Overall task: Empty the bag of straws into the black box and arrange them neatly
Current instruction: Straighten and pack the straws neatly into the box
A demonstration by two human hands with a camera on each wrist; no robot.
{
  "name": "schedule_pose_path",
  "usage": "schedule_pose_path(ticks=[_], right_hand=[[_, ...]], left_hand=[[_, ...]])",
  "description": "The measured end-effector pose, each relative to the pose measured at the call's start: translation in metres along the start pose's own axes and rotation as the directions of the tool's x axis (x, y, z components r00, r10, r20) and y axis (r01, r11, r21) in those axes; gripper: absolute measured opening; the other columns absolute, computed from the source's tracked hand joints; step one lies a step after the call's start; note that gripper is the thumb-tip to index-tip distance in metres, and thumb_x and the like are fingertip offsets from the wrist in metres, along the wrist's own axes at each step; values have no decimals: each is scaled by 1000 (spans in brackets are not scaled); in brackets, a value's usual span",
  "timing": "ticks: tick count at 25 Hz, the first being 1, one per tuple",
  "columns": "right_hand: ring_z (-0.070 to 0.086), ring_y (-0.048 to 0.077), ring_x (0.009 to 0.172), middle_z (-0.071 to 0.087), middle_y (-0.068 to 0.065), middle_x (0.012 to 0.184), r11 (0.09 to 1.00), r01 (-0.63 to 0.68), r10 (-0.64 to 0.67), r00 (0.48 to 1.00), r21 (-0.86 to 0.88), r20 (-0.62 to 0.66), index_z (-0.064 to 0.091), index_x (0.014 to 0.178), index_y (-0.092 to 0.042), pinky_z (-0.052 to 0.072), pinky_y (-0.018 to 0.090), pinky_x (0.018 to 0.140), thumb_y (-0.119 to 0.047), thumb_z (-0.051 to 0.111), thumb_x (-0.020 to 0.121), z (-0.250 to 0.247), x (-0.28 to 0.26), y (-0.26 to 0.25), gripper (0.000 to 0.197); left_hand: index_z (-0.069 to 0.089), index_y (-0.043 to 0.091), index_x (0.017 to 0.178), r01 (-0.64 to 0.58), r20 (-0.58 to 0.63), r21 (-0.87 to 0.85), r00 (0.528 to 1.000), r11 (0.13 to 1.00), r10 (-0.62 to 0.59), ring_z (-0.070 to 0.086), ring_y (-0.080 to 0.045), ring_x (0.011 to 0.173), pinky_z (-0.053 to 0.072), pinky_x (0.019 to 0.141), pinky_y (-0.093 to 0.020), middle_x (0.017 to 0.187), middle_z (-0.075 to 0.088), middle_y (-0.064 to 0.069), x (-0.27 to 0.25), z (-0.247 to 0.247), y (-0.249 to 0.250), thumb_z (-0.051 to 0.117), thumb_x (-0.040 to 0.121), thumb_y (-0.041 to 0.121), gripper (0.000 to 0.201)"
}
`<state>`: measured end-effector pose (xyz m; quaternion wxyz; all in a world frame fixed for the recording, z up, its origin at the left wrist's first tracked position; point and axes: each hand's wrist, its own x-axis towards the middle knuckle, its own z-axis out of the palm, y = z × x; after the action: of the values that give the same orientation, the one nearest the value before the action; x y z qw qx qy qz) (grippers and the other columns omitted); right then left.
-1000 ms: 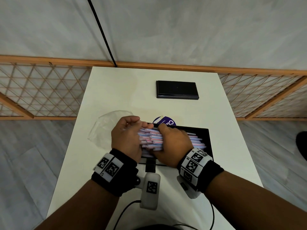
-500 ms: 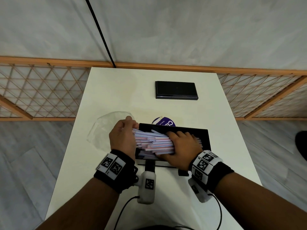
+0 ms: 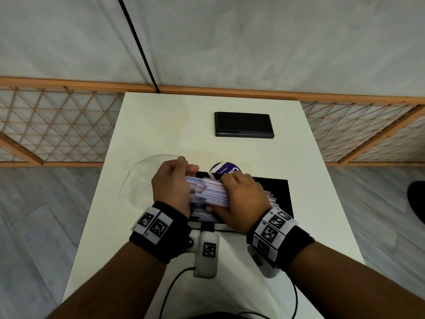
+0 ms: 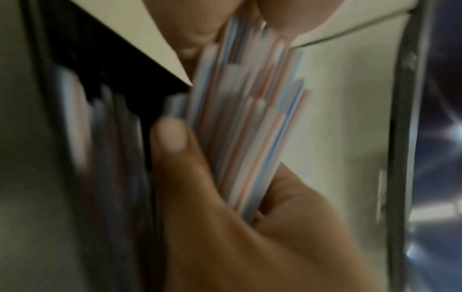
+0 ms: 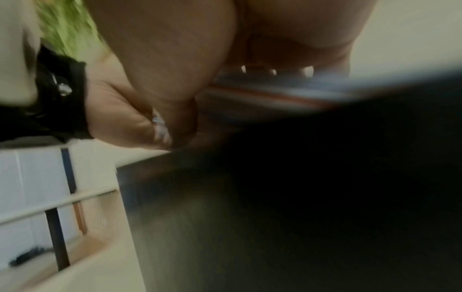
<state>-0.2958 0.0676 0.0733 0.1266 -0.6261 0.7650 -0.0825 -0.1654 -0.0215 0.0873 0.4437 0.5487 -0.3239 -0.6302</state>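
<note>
We see both hands holding one bundle of striped straws (image 3: 215, 192) over the open black box (image 3: 281, 199) on the white table (image 3: 161, 125). The left hand (image 3: 171, 188) has its fingers and thumb curled around the left end of the bundle. The right hand (image 3: 243, 199) grips the middle from above. The clear empty bag (image 3: 140, 180) lies on the table just left of the box, and the black lid (image 3: 243, 124) lies farther back.
</note>
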Motion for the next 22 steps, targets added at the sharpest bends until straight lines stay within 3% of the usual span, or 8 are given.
schedule_pose_path(ticks=[2, 4, 7, 10, 13, 16, 19, 22], right_hand=[[50, 25, 105, 54, 0, 116, 999, -2, -1, 998, 45, 55, 50, 120, -23, 44, 40, 92, -71, 62, 71, 4, -6, 9, 70], [51, 24, 105, 55, -1, 116, 995, -31, 27, 999, 99, 46, 51, 120, -22, 45, 40, 94, -75, 56, 67, 4, -12, 21, 75], [51, 26, 113, 54, -1, 124, 988, -153, 154, 981, -15, 116, 45, 132, -23, 40, 41, 102, -85, 37, 65, 5, -18, 32, 92], [46, 28, 119, 48, 1, 130, 983, -175, 182, 971, -56, 156, 33, 142, -30, 33, 46, 108, -87, 25, 69, 10, -18, 27, 93], [42, 28, 121, 44, 0, 134, 990, -125, 131, 984, -61, 123, 32, 142, -32, 30, 51, 109, -87, 24, 73, 10, -18, 19, 89], [39, 29, 127, 40, -1, 143, 984, -138, 152, 980, -110, 131, 28, 147, -28, 23, 60, 112, -90, 19, 72, 13, -20, 17, 97], [41, 27, 125, 42, -2, 139, 985, -156, 163, 980, -73, 115, 34, 141, -26, 28, 56, 109, -92, 27, 68, 11, -20, 17, 99], [46, 23, 113, 49, -4, 122, 987, -160, 159, 986, 27, 42, 46, 124, -28, 38, 46, 99, -90, 47, 58, 2, -18, 23, 91]], left_hand=[[68, 15, 86, -98, -24, 114, 995, 989, 101, 65, -16, 78, 54, 84, -38, 89, 75, -4, 4, -4, -5, 65, 92, 24, 11], [68, 19, 86, -64, -37, 70, 997, 995, 66, 63, -17, 86, 51, 83, -34, 96, 73, -5, 6, -9, -6, 65, 93, 18, 8], [69, 18, 87, 38, -6, 9, 999, 999, -38, 64, -19, 93, 50, 83, -31, 98, 70, -6, 6, -11, -10, 64, 93, 16, 9], [71, 20, 90, -57, 84, 128, 995, 990, 47, 66, -17, 92, 51, 84, -30, 95, 73, 1, -3, -6, -16, 65, 92, 27, 10], [68, 25, 97, -287, 214, 411, 953, 866, 214, 64, -14, 98, 48, 88, -29, 104, 70, 6, -5, -4, -22, 57, 94, 37, 16], [60, 17, 127, -283, 232, 655, 958, 700, 171, 52, -14, 119, 34, 95, -21, 134, 57, -1, -1, -10, -22, 46, 103, 31, 30], [56, 18, 134, -330, 287, 635, 940, 699, 183, 47, -13, 128, 34, 103, -24, 140, 53, 3, -3, -17, -18, 47, 101, 43, 43], [66, 20, 124, -531, 458, 647, 845, 548, 278, 49, -8, 119, 37, 106, -31, 124, 59, 10, -3, -16, -16, 60, 88, 50, 47]])
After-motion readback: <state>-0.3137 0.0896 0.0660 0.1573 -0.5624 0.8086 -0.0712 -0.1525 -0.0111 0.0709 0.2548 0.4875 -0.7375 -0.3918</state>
